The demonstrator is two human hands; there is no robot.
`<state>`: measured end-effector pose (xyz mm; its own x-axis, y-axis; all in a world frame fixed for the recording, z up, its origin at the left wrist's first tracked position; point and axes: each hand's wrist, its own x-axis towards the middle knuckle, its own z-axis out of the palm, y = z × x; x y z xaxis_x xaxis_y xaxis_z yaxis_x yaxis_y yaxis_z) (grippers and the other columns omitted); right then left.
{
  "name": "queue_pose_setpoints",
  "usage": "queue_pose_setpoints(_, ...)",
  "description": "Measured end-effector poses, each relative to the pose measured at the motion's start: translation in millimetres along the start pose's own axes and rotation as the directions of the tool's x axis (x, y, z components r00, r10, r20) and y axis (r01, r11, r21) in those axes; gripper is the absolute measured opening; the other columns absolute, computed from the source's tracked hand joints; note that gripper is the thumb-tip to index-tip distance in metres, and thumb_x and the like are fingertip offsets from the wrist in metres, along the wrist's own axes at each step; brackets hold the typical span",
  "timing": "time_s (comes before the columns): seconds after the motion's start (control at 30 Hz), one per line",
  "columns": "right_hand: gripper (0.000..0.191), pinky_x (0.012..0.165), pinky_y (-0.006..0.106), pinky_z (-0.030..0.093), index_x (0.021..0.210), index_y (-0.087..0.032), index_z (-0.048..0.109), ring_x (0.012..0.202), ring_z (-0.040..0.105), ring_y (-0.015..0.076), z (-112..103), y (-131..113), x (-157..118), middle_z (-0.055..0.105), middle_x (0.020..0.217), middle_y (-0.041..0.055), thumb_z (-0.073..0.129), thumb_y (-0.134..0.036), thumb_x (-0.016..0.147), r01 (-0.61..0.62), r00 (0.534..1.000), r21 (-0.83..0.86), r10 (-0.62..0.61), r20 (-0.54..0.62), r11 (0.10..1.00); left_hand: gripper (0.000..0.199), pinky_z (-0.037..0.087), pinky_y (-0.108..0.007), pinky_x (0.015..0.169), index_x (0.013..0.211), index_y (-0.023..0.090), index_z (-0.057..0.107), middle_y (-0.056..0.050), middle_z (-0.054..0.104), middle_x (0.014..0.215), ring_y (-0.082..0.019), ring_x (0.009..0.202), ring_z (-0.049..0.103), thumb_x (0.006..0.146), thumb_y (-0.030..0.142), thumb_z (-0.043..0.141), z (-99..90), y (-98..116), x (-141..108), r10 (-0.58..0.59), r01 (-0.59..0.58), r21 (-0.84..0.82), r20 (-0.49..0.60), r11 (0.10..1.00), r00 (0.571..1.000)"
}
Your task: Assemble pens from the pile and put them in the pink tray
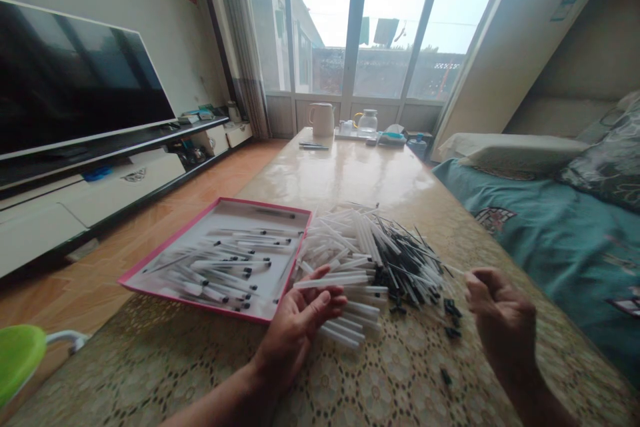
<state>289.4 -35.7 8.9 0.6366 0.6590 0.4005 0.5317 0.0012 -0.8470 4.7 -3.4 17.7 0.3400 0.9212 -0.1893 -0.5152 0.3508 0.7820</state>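
My left hand [297, 327] lies palm up at the near edge of a heap of white plastic tubes [345, 247], its thumb and fingers around a single white tube [333, 280]. The heap runs into a mass of thin black-tipped rods [410, 267] on its right side. My right hand [503, 310] is raised over the lace tablecloth [400, 380], pinching the end of a thin pale rod [455, 269]. A pink-rimmed box lid [215, 260] to the left holds several white tubes with black tips. Small black pieces [453, 310] lie scattered near my right hand.
The table's glossy top runs to a white kettle [321, 119] and glass jug [367, 123] by the window. A teal bed [540, 260] borders the right side. A low TV cabinet [95, 193] stands beyond the floor on the left, and a green seat [17, 363] sits at lower left.
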Motion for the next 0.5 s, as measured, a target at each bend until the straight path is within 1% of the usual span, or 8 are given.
queue_pose_setpoints(0.07, 0.025, 0.049, 0.025, 0.038, 0.072, -0.018, 0.056, 0.049, 0.049, 0.015, 6.8, -4.5, -3.0, 0.053, 0.055, -0.0006, 0.053, -0.042, 0.079, 0.063, 0.998, -0.184, -0.067, -0.016, 0.981, 0.074, 0.049, -0.032, 0.085, 0.136, 0.024, 0.039, -0.011, 0.066, 0.114, -0.022, 0.099, 0.063, 0.072, 0.019, 0.075, 3.5, 1.0, -1.3, 0.024, -0.024, -0.008, 0.024, 1.0, 0.999)
queue_pose_setpoints(0.1, 0.027, 0.05, 0.025, 0.039, 0.073, -0.018, 0.057, 0.05, 0.052, 0.016, 10.7, -6.2, -4.8, 0.057, 0.057, 0.0009, 0.051, -0.043, 0.081, 0.094, 0.995, -0.24, -0.098, -0.004, 0.966, 0.085, 0.047, -0.034, 0.087, 0.142, 0.029, 0.026, -0.011, 0.062, 0.121, -0.023, 0.104, 0.061, 0.072, 0.018, 0.074, 5.2, 1.6, -1.9, 0.043, -0.042, -0.006, 0.021, 0.999, 0.999)
queue_pose_setpoints(0.2, 0.032, 0.053, 0.026, 0.042, 0.077, -0.017, 0.06, 0.055, 0.059, 0.0185, 21.5, -5.9, -7.9, 0.064, 0.064, 0.0054, 0.048, -0.046, 0.084, 0.169, 0.986, -0.323, -0.157, 0.062, 0.931, 0.104, 0.046, -0.036, 0.089, 0.144, 0.04, -0.003, -0.01, 0.052, 0.133, -0.022, 0.106, 0.06, 0.074, 0.017, 0.072, 7.4, 2.7, -2.5, 0.109, -0.108, 0.029, -0.02, 0.994, 0.994)
queue_pose_setpoints(0.27, 0.034, 0.055, 0.026, 0.043, 0.084, -0.016, 0.063, 0.059, 0.062, 0.0201, 25.6, -2.6, -8.3, 0.068, 0.07, 0.0076, 0.047, -0.046, 0.085, 0.191, 0.98, -0.339, -0.158, 0.122, 0.921, 0.109, 0.046, -0.036, 0.089, 0.141, 0.044, -0.011, -0.009, 0.048, 0.137, -0.022, 0.106, 0.06, 0.075, 0.019, 0.072, 5.7, 1.9, -1.9, 0.164, -0.162, 0.067, -0.011, 0.984, 0.986)
queue_pose_setpoints(0.33, 0.037, 0.056, 0.026, 0.044, 0.093, -0.015, 0.064, 0.063, 0.065, 0.0211, 26.4, -0.2, -8.6, 0.069, 0.073, 0.0084, 0.045, -0.046, 0.087, 0.199, 0.975, -0.339, -0.153, 0.159, 0.919, 0.105, 0.047, -0.037, 0.088, 0.142, 0.043, -0.007, -0.01, 0.046, 0.138, -0.023, 0.106, 0.06, 0.075, 0.022, 0.071, 2.5, -0.3, -1.9, 0.208, -0.212, 0.133, 0.039, 0.968, 0.977)
queue_pose_setpoints(0.37, 0.038, 0.056, 0.026, 0.044, 0.095, -0.015, 0.065, 0.064, 0.065, 0.0212, 25.7, 0.1, -9.1, 0.069, 0.074, 0.0082, 0.044, -0.046, 0.087, 0.203, 0.975, -0.345, -0.158, 0.154, 0.916, 0.098, 0.047, -0.037, 0.087, 0.144, 0.041, 0.001, -0.01, 0.048, 0.136, -0.023, 0.105, 0.06, 0.076, 0.022, 0.07, 1.1, -1.5, -2.7, 0.224, -0.234, 0.187, 0.073, 0.954, 0.972)
queue_pose_setpoints(0.43, 0.04, 0.055, 0.026, 0.043, 0.092, -0.015, 0.065, 0.063, 0.064, 0.0216, 23.4, -1.6, -11.2, 0.068, 0.072, 0.008, 0.044, -0.048, 0.087, 0.233, 0.972, -0.38, -0.208, 0.106, 0.895, 0.074, 0.048, -0.036, 0.084, 0.142, 0.031, 0.026, -0.013, 0.055, 0.126, -0.024, 0.099, 0.062, 0.08, 0.022, 0.065, 0.5, -3.1, -6.9, 0.23, -0.267, 0.334, 0.146, 0.904, 0.962)
queue_pose_setpoints(0.5, 0.041, 0.054, 0.026, 0.042, 0.088, -0.014, 0.066, 0.06, 0.062, 0.0212, 21.3, -5.0, -14.7, 0.066, 0.068, 0.0076, 0.043, -0.049, 0.087, 0.281, 0.958, -0.412, -0.281, 0.064, 0.867, 0.046, 0.049, -0.033, 0.079, 0.127, 0.021, 0.05, -0.013, 0.064, 0.109, -0.023, 0.09, 0.063, 0.082, 0.021, 0.06, 4.0, -2.1, -14.4, 0.21, -0.297, 0.494, 0.224, 0.817, 0.952)
